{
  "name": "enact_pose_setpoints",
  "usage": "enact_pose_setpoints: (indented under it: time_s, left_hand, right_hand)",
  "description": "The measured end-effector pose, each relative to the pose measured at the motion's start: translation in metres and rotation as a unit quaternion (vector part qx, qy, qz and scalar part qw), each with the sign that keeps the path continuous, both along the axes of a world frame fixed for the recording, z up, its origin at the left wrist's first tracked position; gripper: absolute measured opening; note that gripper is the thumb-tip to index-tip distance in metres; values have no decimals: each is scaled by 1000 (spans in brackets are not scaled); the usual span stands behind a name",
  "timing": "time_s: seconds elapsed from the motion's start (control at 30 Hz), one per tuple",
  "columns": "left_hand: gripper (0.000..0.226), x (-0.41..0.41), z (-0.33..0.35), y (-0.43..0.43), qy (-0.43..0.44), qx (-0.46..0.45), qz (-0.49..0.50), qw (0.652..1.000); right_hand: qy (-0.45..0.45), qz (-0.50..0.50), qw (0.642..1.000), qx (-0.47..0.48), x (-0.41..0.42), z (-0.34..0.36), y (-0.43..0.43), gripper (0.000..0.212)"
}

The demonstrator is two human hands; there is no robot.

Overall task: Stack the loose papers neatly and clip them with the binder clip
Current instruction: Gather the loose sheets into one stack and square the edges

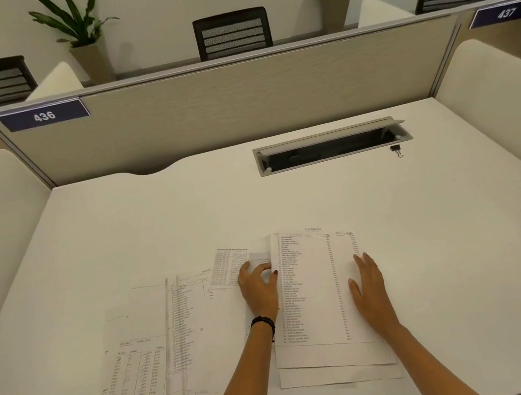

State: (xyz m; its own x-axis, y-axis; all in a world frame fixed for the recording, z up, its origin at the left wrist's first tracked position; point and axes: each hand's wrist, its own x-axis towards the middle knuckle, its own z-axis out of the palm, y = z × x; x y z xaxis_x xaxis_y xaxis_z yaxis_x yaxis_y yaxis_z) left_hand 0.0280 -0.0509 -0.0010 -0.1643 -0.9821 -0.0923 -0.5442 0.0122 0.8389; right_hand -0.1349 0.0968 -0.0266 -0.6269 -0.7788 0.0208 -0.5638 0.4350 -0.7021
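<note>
Right hand (369,289) flat on papers (317,291), left hand (259,288) pinching an edge; we risk skewing sheets, clip (396,150) far off.

1 view: head cam, wide-angle, worn above the near edge of the desk (152,223), facing forward and pitched down. Cable hatch (328,136) sits right of centre, mid-frame. Nearer than the hatch, close under the lens: left hand (258,290), right hand (371,289), papers (318,274), forearms entering from the bottom edge. Behind the hatch: partition (235,104), then 3 chairs (233,33) far off. Straight edges bow toward the frame borders.
</note>
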Motion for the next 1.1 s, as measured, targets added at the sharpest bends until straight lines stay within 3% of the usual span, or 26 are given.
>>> enact_pose_setpoints:
  time_s: [0.47,0.8,0.97,1.1]
  left_hand:
    - [22,4,9,2,72,42,-33,996]
    - [16,9,20,3,145,69,-30,987]
    - [8,18,15,-4,132,12,-17,991]
    - [17,20,19,-4,151,67,-2,986]
  right_hand:
    - [59,-14,998,36,11,-2,-6,45]
    - [12,-29,999,3,15,4,-7,45]
    - [10,-44,999,5,19,2,-10,45]
    - [0,-39,999,8,24,2,-17,46]
